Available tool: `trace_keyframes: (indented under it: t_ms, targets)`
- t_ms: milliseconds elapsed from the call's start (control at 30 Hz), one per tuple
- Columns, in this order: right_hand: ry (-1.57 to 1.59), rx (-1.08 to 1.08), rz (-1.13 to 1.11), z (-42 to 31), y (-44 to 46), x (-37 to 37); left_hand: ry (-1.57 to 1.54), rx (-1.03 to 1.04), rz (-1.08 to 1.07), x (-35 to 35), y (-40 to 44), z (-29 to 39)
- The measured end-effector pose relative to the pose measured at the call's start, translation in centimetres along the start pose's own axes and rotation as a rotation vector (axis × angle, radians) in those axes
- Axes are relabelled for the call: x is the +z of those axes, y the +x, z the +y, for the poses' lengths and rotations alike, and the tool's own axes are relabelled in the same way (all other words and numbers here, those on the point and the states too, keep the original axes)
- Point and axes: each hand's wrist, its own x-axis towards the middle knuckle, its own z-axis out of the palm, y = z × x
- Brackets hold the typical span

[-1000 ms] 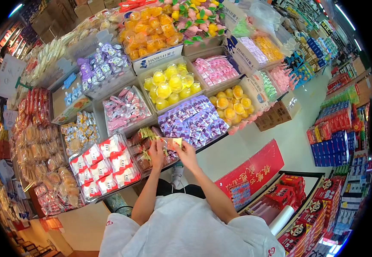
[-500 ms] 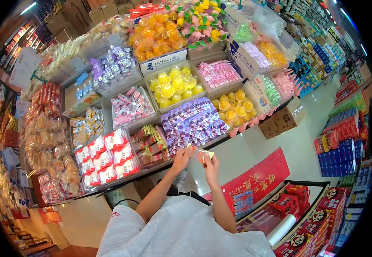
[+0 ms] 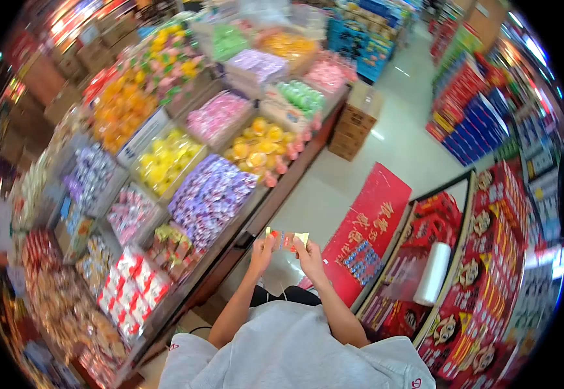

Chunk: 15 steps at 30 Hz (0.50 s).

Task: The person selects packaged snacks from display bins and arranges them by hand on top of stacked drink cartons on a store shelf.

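Between my hands stretches a small snack packet [image 3: 286, 241], with pale yellow ends and red and orange print on a partly clear middle. My left hand [image 3: 262, 254] pinches its left end, and my right hand [image 3: 308, 253] grips the right end. Both hands are in front of my body, over the floor and apart from the display. Nearest on the left are purple-and-white sachets [image 3: 209, 198] heaped at the display's edge. What is inside the packet is too small to make out.
The candy display's dark edge [image 3: 275, 206] runs diagonally on my left, with bins of yellow cups [image 3: 170, 157] and red-white packs [image 3: 134, 290]. A red banner [image 3: 366, 220] lies ahead on the floor. At right stand a plastic roll [image 3: 433, 274] and red boxes [image 3: 473, 311]; cartons [image 3: 356, 121] stand further off.
My view has turned right, so the candy display has swung to the left and tilted. Both hands still hold the packet, which has come away from the display's edge.
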Motion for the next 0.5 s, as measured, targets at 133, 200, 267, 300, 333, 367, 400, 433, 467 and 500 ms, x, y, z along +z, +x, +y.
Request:
trace_keyframes:
  t_ms: [133,200,267,300,333,367,400,433,467,500]
  targets:
    - [0.024,-0.002,0.182,0.7,-1.9,-5.3,0.158,-0.052,-0.309,4.4,0.0,-1.0]
    - [0.082,0.007,0.254,1.5,-3.1,-7.8,0.158,-0.082,-0.388,7.3,-0.4,-1.5]
    - [0.125,-0.001,0.336,2.7,-4.1,-9.9,0.158,-0.113,-0.469,9.8,-0.7,-2.3]
    - [0.153,-0.009,0.380,3.1,-4.7,-10.9,0.183,-0.099,-0.526,10.9,-0.8,-2.7]
    - [0.170,-0.010,0.426,3.5,-5.4,-11.9,0.208,-0.084,-0.583,12.1,-0.9,-3.1]
    - [0.163,-0.001,0.435,3.9,-6.1,-12.9,0.219,-0.084,-0.631,13.4,-1.2,-3.4]
    - [0.155,0.007,0.447,4.0,-6.8,-14.0,0.215,-0.115,-0.663,14.7,-1.5,-3.7]
    - [0.169,0.007,0.495,4.0,-7.7,-14.9,0.213,-0.147,-0.695,16.0,-2.0,-4.1]
    - [0.182,-0.039,0.537,3.1,-8.7,-15.8,0.223,-0.147,-0.745,17.3,-2.5,-4.4]
    - [0.191,-0.086,0.577,2.8,-9.6,-16.7,0.208,-0.167,-0.814,18.6,-3.1,-4.8]
